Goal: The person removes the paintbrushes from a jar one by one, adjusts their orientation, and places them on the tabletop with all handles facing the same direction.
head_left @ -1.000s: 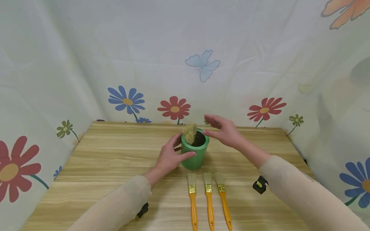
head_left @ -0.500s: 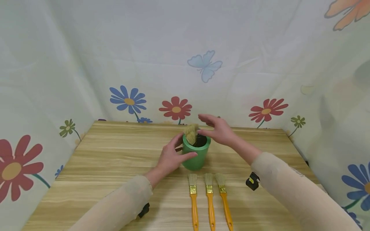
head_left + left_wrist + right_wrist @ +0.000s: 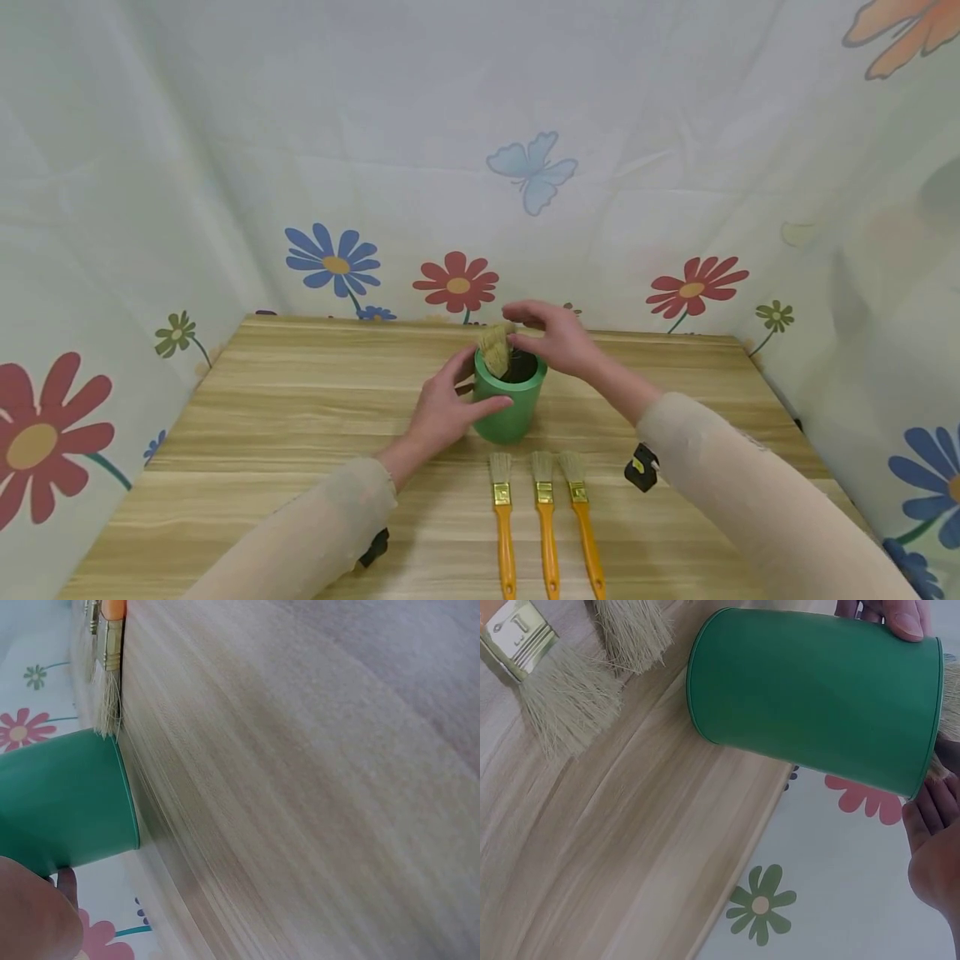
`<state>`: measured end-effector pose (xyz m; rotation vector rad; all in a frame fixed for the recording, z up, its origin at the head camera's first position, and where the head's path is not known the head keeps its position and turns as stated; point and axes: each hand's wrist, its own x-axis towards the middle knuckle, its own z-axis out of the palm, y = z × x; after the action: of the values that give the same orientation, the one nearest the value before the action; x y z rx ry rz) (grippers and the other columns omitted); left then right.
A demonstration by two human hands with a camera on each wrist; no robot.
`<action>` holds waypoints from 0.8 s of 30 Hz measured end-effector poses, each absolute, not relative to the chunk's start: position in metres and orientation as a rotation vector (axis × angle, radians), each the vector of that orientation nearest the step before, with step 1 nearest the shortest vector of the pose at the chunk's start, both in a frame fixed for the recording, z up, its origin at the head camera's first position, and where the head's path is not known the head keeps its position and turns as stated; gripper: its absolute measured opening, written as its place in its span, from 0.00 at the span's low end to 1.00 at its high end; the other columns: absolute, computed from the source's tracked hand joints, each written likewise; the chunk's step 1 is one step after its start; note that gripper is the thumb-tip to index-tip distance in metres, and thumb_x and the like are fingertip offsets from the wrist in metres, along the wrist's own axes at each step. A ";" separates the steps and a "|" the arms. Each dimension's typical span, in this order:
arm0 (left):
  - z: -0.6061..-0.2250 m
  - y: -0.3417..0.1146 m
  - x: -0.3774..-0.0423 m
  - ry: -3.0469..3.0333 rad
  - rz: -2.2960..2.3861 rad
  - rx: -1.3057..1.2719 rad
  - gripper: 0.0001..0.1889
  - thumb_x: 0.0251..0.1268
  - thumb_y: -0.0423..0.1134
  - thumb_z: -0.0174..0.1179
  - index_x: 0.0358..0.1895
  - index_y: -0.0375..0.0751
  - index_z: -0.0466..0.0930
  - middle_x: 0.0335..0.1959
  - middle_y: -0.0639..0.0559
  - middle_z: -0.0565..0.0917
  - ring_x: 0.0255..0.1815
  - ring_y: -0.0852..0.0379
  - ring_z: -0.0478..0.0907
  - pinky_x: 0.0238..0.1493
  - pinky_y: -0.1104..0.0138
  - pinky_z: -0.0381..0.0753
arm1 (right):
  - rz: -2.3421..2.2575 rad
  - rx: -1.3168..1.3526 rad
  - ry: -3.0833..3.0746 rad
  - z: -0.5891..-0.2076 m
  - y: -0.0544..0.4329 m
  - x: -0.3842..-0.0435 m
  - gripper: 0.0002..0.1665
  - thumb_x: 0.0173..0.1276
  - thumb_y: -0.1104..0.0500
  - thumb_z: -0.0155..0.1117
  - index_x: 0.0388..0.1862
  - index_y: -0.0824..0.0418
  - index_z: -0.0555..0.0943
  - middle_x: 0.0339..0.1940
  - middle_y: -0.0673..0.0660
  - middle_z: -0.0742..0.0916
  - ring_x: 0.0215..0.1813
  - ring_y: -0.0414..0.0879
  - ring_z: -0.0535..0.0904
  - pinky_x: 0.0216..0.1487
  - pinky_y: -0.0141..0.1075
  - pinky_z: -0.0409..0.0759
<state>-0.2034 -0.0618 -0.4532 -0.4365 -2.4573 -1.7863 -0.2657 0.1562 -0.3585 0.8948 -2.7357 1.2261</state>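
A green cup (image 3: 508, 410) stands upright toward the back of the table, with brush bristles (image 3: 495, 350) sticking up out of its dark mouth. My left hand (image 3: 441, 408) grips the cup from the left, its thumb across the front. Over the right side of the rim reaches my right hand (image 3: 564, 340), thumb tip at the bristles and fingers arched beyond them, a gap showing between. In the right wrist view the right hand (image 3: 934, 855) sits at the mouth of the cup (image 3: 810, 697). Whatever part of the brush lies inside the cup is hidden.
Three paintbrushes with orange handles, a left one (image 3: 504, 533), a middle one (image 3: 547, 533) and a right one (image 3: 587, 533), lie in front of the cup, bristles pointing away. The wooden table (image 3: 300, 400) ends at a flower-print cloth (image 3: 375, 167) behind.
My right hand has moved left over the cup's rim, closer to the bristles, its fingers bending a little more. The left hand and the cup have kept their place.
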 end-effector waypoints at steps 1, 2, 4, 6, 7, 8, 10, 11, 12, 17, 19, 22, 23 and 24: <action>-0.453 -0.062 -0.203 -2.453 -1.791 -0.440 0.47 0.57 0.54 0.82 0.80 0.61 0.68 0.74 0.58 0.77 0.74 0.55 0.75 0.72 0.53 0.80 | 1.227 0.890 -2.733 -0.359 0.156 -0.266 0.25 0.76 0.62 0.71 0.70 0.65 0.81 0.67 0.63 0.86 0.71 0.59 0.81 0.73 0.51 0.80; -0.453 -0.062 -0.203 -2.451 -1.794 -0.443 0.47 0.57 0.54 0.82 0.80 0.61 0.68 0.74 0.58 0.78 0.74 0.54 0.75 0.72 0.52 0.80 | 1.228 0.885 -2.730 -0.359 0.155 -0.266 0.24 0.77 0.63 0.71 0.69 0.65 0.82 0.65 0.62 0.87 0.70 0.59 0.82 0.72 0.51 0.80; -0.453 -0.062 -0.203 -2.444 -1.800 -0.450 0.47 0.58 0.53 0.82 0.80 0.60 0.68 0.74 0.57 0.78 0.74 0.53 0.75 0.72 0.51 0.80 | 1.227 0.875 -2.718 -0.361 0.154 -0.266 0.21 0.77 0.63 0.70 0.66 0.64 0.83 0.63 0.62 0.88 0.68 0.58 0.84 0.71 0.52 0.82; -0.453 -0.062 -0.202 -2.443 -1.804 -0.448 0.47 0.58 0.53 0.82 0.80 0.60 0.68 0.73 0.57 0.78 0.74 0.54 0.76 0.72 0.52 0.80 | 1.233 0.868 -2.703 -0.362 0.154 -0.266 0.19 0.77 0.63 0.70 0.64 0.64 0.85 0.61 0.62 0.89 0.66 0.58 0.85 0.69 0.53 0.83; -0.453 -0.062 -0.202 -2.443 -1.805 -0.445 0.46 0.58 0.53 0.82 0.80 0.61 0.68 0.73 0.58 0.78 0.74 0.54 0.76 0.72 0.52 0.80 | 1.236 0.864 -2.694 -0.362 0.154 -0.266 0.18 0.77 0.64 0.70 0.63 0.64 0.85 0.59 0.61 0.89 0.65 0.57 0.85 0.68 0.53 0.84; -0.453 -0.061 -0.202 -2.444 -1.807 -0.442 0.46 0.58 0.52 0.82 0.80 0.61 0.68 0.73 0.58 0.78 0.74 0.54 0.76 0.72 0.52 0.80 | 1.238 0.859 -2.689 -0.362 0.153 -0.266 0.17 0.77 0.64 0.70 0.62 0.64 0.86 0.58 0.61 0.90 0.64 0.57 0.86 0.68 0.52 0.84; -0.453 -0.061 -0.202 -2.443 -1.812 -0.440 0.46 0.58 0.52 0.83 0.79 0.61 0.68 0.73 0.58 0.78 0.74 0.54 0.76 0.72 0.52 0.80 | 1.237 0.851 -2.676 -0.362 0.154 -0.265 0.15 0.76 0.64 0.71 0.60 0.64 0.87 0.56 0.60 0.90 0.62 0.56 0.87 0.67 0.51 0.85; -0.453 -0.061 -0.202 -2.442 -1.815 -0.438 0.46 0.58 0.52 0.83 0.79 0.61 0.69 0.73 0.58 0.78 0.74 0.55 0.76 0.72 0.52 0.80 | 1.237 0.849 -2.669 -0.362 0.154 -0.264 0.15 0.76 0.64 0.71 0.59 0.64 0.87 0.55 0.60 0.91 0.61 0.56 0.87 0.66 0.51 0.86; -0.453 -0.061 -0.203 -2.440 -1.818 -0.438 0.46 0.58 0.52 0.83 0.79 0.61 0.69 0.72 0.58 0.78 0.74 0.55 0.76 0.72 0.52 0.80 | 1.235 0.845 -2.662 -0.362 0.154 -0.264 0.14 0.75 0.64 0.72 0.58 0.64 0.87 0.54 0.60 0.91 0.60 0.56 0.88 0.66 0.50 0.86; -0.454 -0.061 -0.204 -2.439 -1.818 -0.440 0.45 0.58 0.52 0.83 0.78 0.61 0.69 0.72 0.58 0.79 0.74 0.54 0.75 0.72 0.52 0.80 | 1.238 0.827 -2.633 -0.362 0.156 -0.261 0.12 0.74 0.64 0.74 0.54 0.64 0.88 0.51 0.59 0.92 0.56 0.54 0.89 0.62 0.49 0.88; -0.454 -0.062 -0.204 -2.448 -1.814 -0.435 0.45 0.58 0.52 0.82 0.78 0.62 0.69 0.72 0.60 0.78 0.74 0.56 0.75 0.72 0.53 0.80 | 1.247 0.814 -2.630 -0.361 0.157 -0.260 0.12 0.74 0.63 0.74 0.53 0.63 0.88 0.49 0.58 0.92 0.54 0.53 0.90 0.60 0.49 0.89; -0.454 -0.062 -0.204 -2.447 -1.819 -0.431 0.44 0.58 0.52 0.82 0.78 0.62 0.69 0.72 0.60 0.78 0.74 0.56 0.75 0.72 0.53 0.80 | 1.273 0.799 -2.624 -0.360 0.156 -0.258 0.11 0.73 0.64 0.74 0.52 0.63 0.88 0.47 0.58 0.92 0.51 0.53 0.90 0.56 0.48 0.90; -0.454 -0.063 -0.204 -2.445 -1.822 -0.431 0.44 0.58 0.52 0.82 0.78 0.61 0.69 0.72 0.59 0.78 0.74 0.56 0.75 0.72 0.53 0.80 | 1.285 0.793 -2.622 -0.359 0.156 -0.257 0.11 0.73 0.64 0.75 0.52 0.63 0.88 0.46 0.58 0.92 0.50 0.53 0.90 0.55 0.48 0.90; -0.454 -0.063 -0.204 -2.444 -1.823 -0.428 0.44 0.58 0.52 0.82 0.78 0.61 0.69 0.72 0.59 0.78 0.74 0.56 0.75 0.72 0.53 0.80 | 1.298 0.791 -2.620 -0.358 0.156 -0.256 0.11 0.73 0.64 0.75 0.52 0.63 0.88 0.46 0.58 0.92 0.49 0.52 0.90 0.55 0.47 0.90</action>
<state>-0.2038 -0.0629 -0.4541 -0.4283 -2.4441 -1.8229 -0.2562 0.1565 -0.3584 0.7913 -2.6196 1.2983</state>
